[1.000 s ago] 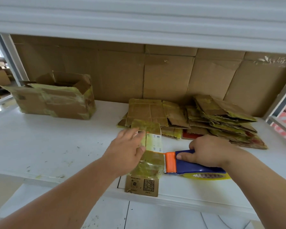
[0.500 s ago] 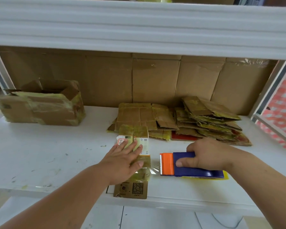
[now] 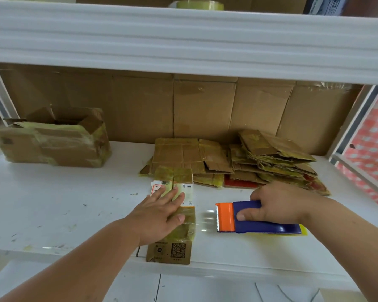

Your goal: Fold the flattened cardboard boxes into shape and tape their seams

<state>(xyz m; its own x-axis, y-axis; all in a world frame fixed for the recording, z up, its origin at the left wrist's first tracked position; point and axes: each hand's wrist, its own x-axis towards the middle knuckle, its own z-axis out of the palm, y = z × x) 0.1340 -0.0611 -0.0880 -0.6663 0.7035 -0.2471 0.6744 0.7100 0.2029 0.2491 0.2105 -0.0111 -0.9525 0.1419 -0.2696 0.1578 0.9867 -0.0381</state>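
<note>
A small cardboard box [image 3: 175, 240] covered in old yellowish tape lies on the white shelf [image 3: 52, 203], its near end with a QR code at the shelf's front edge. My left hand [image 3: 159, 216] presses flat on top of it with straight fingers. My right hand [image 3: 277, 203] grips a blue and orange tape dispenser [image 3: 249, 219] to the right of the box. A clear strip of tape [image 3: 205, 221] stretches from the dispenser's toothed blade to the box's right side.
A pile of flattened cardboard boxes [image 3: 238, 162] lies at the back right. An opened, taped box [image 3: 52, 140] stands at the back left. Cardboard sheets [image 3: 183, 110] line the back wall. A tape roll [image 3: 200, 5] sits on the upper shelf [image 3: 183, 40].
My right hand has pulled the dispenser away to the right, opening a gap spanned by tape. My left hand has slid forward and flattened on the box.
</note>
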